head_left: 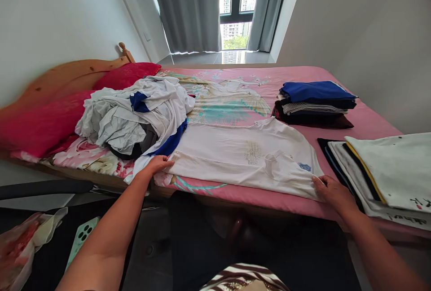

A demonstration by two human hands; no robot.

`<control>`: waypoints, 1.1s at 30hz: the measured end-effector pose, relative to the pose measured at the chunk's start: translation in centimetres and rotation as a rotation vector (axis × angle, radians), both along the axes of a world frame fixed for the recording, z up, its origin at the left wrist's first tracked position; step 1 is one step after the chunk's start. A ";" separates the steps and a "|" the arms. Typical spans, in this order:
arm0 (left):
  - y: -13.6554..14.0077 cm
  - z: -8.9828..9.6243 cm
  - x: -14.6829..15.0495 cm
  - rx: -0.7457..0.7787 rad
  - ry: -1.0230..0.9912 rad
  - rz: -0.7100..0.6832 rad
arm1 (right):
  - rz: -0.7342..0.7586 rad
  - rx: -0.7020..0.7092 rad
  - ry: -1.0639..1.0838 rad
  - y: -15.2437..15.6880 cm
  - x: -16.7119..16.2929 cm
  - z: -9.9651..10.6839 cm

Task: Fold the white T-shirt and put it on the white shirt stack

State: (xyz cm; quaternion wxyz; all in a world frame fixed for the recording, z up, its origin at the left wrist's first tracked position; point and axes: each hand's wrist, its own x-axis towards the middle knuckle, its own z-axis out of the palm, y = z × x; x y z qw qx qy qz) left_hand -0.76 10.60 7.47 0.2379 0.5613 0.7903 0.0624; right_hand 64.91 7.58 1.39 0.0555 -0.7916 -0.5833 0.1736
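A white T-shirt (222, 147) lies spread sideways on the bed, its near side folded over lengthwise with a sleeve lying on top. My left hand (159, 164) pinches its near left corner, at the hem end. At the opposite end, my right hand (332, 191) grips the near right corner by the shoulder, thumb on top. Printed lettering and a small blue patch show on the shirt's front. Just beyond my left hand is a heap of crumpled clothes (134, 107), mostly white and grey with some blue.
Folded clothes with a blue one on top (314, 91) are stacked at the far right. A second folded stack (397, 169), white on top, lies nearer. Red pillows (43, 120) rest by the wooden headboard (77, 73). A pale green phone (82, 237) is at lower left.
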 end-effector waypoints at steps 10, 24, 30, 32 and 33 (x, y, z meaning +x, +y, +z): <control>-1.5 -2.5 -0.3 0.167 0.311 -0.042 | -0.069 0.130 -0.173 -1.0 -1.3 0.1; -0.9 -3.7 25.2 0.529 0.004 -0.957 | -0.034 0.281 -0.097 -1.5 -0.9 -0.7; -1.2 -5.2 24.8 0.472 0.189 -0.803 | -0.057 0.378 -0.026 -1.0 -0.3 -1.3; -1.4 -4.6 25.5 0.482 0.212 -0.790 | -0.076 0.485 0.011 -1.0 -0.7 -0.5; -1.5 -4.1 26.4 0.496 0.214 -0.813 | -0.075 0.568 0.020 -1.1 -1.1 0.0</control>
